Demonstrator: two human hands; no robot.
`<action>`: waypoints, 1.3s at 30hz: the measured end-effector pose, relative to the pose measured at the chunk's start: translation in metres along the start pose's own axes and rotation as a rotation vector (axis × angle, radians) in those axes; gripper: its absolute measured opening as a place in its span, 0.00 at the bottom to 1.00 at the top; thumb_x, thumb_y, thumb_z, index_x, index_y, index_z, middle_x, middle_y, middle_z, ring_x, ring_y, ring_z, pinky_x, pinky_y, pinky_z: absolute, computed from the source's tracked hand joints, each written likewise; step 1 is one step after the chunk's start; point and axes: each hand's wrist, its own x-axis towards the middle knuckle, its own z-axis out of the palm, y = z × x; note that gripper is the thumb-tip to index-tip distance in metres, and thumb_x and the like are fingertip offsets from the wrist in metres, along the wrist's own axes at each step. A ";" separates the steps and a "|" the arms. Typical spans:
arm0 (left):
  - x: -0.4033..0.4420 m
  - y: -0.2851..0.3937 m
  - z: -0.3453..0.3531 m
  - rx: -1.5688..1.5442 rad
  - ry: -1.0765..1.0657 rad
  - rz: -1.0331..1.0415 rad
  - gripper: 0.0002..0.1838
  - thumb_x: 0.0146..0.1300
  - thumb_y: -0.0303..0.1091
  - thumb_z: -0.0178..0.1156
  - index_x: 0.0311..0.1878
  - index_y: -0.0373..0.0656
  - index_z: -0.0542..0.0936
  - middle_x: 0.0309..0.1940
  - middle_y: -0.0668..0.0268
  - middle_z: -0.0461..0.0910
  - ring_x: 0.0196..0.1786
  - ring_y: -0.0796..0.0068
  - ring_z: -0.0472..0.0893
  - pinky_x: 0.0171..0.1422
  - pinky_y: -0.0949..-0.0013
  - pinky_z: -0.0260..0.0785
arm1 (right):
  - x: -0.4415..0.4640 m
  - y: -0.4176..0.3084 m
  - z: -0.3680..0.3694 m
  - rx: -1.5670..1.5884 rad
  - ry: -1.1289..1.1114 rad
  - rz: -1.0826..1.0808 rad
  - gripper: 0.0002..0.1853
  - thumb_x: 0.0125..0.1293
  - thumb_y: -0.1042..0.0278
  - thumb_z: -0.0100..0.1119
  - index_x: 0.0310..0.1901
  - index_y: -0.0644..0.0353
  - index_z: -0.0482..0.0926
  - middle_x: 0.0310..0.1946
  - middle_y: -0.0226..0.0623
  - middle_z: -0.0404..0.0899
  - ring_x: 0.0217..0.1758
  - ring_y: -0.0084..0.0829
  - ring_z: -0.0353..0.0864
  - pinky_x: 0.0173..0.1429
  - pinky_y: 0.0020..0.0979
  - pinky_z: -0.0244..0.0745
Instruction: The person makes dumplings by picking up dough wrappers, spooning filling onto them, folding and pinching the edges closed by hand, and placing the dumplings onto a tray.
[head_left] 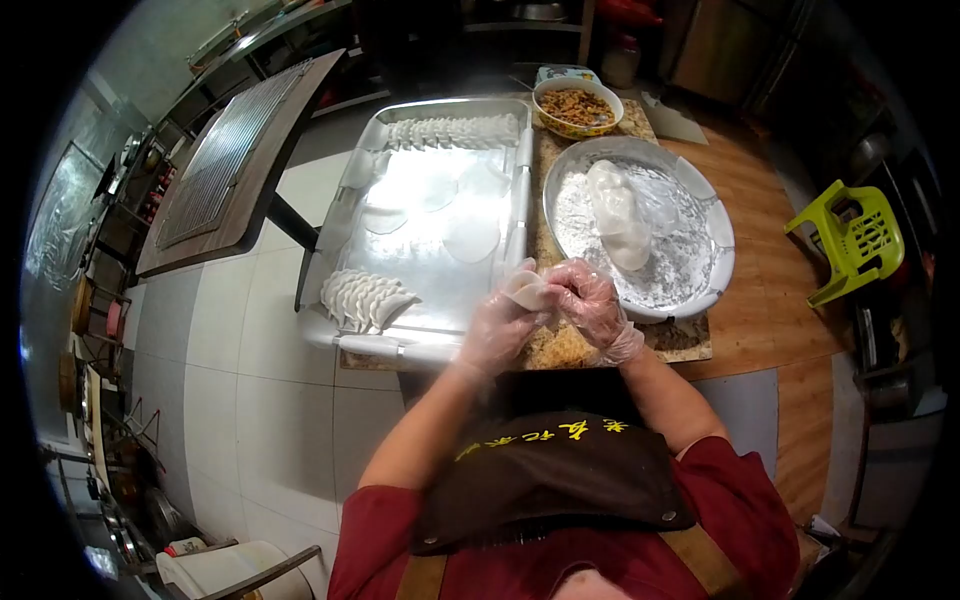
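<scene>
Both my hands wear clear plastic gloves and meet over the front of the work table. My left hand [503, 325] is closed round a pale, folded dumpling [527, 291]. The fingers of my right hand [590, 304] pinch the dumpling's right edge. To the left lies a metal tray [430, 270]. A row of finished dumplings [367, 300] overlaps in its near left corner, and another row [452, 131] runs along its far end. Several flat round wrappers [470, 234] rest on the tray's middle. Right of my hands, a floured basin [672, 290] holds a long lump of dough [619, 215].
A bowl of brown chopped filling [578, 105] stands behind the basin on the speckled table top [560, 350]. A wooden table with a wire rack [240, 150] stands at left. On the floor at right is a yellow-green plastic chair [852, 240].
</scene>
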 end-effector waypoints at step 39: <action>0.001 0.006 -0.001 -0.117 0.007 -0.156 0.49 0.57 0.16 0.61 0.76 0.36 0.41 0.57 0.58 0.72 0.61 0.66 0.72 0.64 0.62 0.67 | 0.019 -0.006 -0.010 0.386 -0.054 0.126 0.19 0.70 0.55 0.58 0.50 0.64 0.77 0.38 0.30 0.80 0.41 0.23 0.78 0.46 0.26 0.75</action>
